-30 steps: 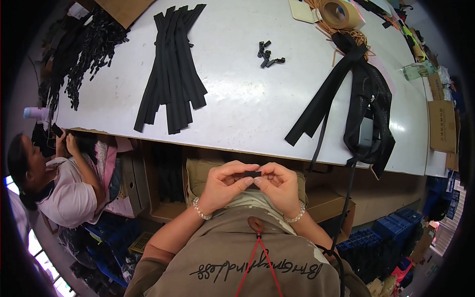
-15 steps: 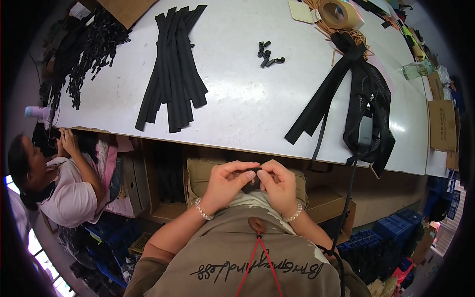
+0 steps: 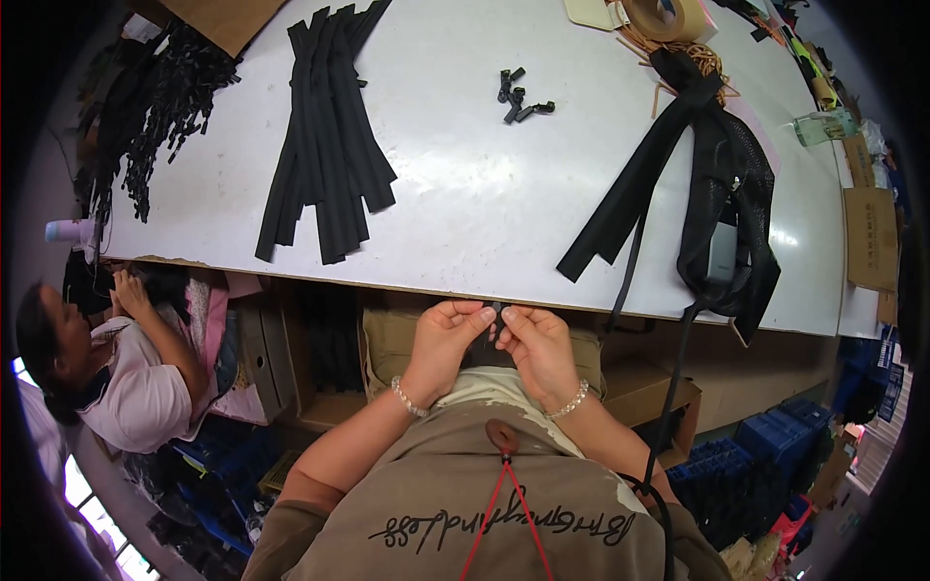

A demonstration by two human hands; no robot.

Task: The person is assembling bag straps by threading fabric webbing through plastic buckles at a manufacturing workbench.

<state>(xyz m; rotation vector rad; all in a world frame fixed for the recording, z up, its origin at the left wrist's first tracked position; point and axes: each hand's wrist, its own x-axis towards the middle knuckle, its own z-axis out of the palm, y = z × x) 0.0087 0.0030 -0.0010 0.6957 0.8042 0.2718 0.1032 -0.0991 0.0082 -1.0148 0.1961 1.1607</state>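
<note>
My left hand (image 3: 448, 344) and my right hand (image 3: 539, 351) meet in front of my body, just below the table's near edge. Thumbs and fingers of both are closed in a pinch on a small black strip (image 3: 498, 316). Much of that strip is covered by the fingertips, so its exact kind does not show. On the white table (image 3: 446, 213), beyond my hands, lie several small black plastic pieces (image 3: 517, 99). A fanned stack of long black fabric strips (image 3: 329, 136) rests left of them.
To the right lie a black mesh item (image 3: 751, 194) with a grey device (image 3: 722, 254), a black band (image 3: 625, 189) and a tape roll (image 3: 678, 19). Black cords (image 3: 179, 92) heap at the far left. A co-worker (image 3: 145, 368) sits at the left. Blue crates (image 3: 775, 436) stand lower right.
Both hands have moved slightly away from my body, toward the table edge. My fingers have shifted around the black strip, which now shows upright between the fingertips. The view has tilted a little.
</note>
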